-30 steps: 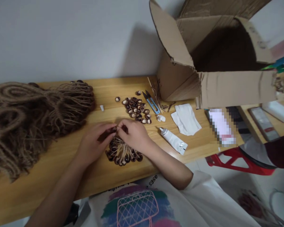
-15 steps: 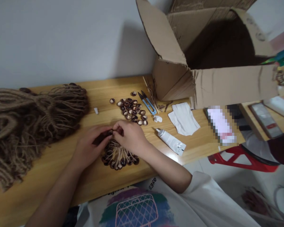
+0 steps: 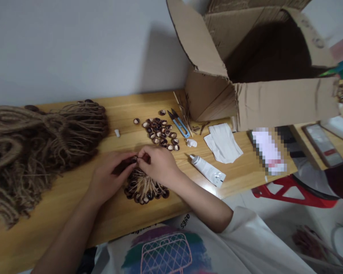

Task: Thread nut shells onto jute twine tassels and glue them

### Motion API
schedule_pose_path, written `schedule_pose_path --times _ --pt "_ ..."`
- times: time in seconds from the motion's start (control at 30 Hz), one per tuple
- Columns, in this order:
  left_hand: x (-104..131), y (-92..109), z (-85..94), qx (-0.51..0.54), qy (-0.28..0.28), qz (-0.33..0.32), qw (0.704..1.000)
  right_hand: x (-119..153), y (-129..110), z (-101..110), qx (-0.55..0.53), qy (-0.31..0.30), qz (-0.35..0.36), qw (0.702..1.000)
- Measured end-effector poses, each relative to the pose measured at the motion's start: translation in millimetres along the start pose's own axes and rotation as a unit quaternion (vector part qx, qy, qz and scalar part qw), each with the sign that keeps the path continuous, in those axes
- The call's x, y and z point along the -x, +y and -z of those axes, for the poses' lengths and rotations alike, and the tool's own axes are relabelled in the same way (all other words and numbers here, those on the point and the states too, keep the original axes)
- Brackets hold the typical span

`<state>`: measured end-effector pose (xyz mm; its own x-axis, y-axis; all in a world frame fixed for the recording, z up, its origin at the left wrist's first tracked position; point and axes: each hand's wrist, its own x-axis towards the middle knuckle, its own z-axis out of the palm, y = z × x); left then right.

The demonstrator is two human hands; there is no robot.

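Observation:
My left hand pinches a dark brown half shell between thumb and fingertips. Fingertips of my right hand meet it there, closed on what looks like the end of a twine strand; the fingers partly hide it. Below both hands lies a bundle of twine strands with dark shells at their ends, fanned out on the table. Just beyond my hands is a loose pile of half shells, several with pale insides facing up. A white glue tube lies right of my right forearm.
Large bundles of brown twine cover the left of the wooden table. Blue thread snips, a crumpled tissue, folded paper and a small white cap lie around. An open cardboard box stands back right, with a red stool below.
Both hands stay almost in place, still pinching at the same spot. The view has shifted very slightly; nothing else has visibly moved.

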<state>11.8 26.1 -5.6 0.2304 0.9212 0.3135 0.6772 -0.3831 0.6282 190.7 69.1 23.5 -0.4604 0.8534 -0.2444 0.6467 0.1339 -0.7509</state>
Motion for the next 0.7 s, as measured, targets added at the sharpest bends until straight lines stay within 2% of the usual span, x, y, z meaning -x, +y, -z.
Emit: schedule_pose_path --times 0.5,0.7 --pt "0.4 6.1 -1.8 0.052 0.009 0.059 0.997 0.0 -0.3 -0.1 -0.012 0.006 -0.027 1.0" --pt "1.0 5.7 -2.9 0.061 0.013 0.064 0.996 -1.2 -0.6 -0.6 -0.015 0.018 -0.02 1.0"
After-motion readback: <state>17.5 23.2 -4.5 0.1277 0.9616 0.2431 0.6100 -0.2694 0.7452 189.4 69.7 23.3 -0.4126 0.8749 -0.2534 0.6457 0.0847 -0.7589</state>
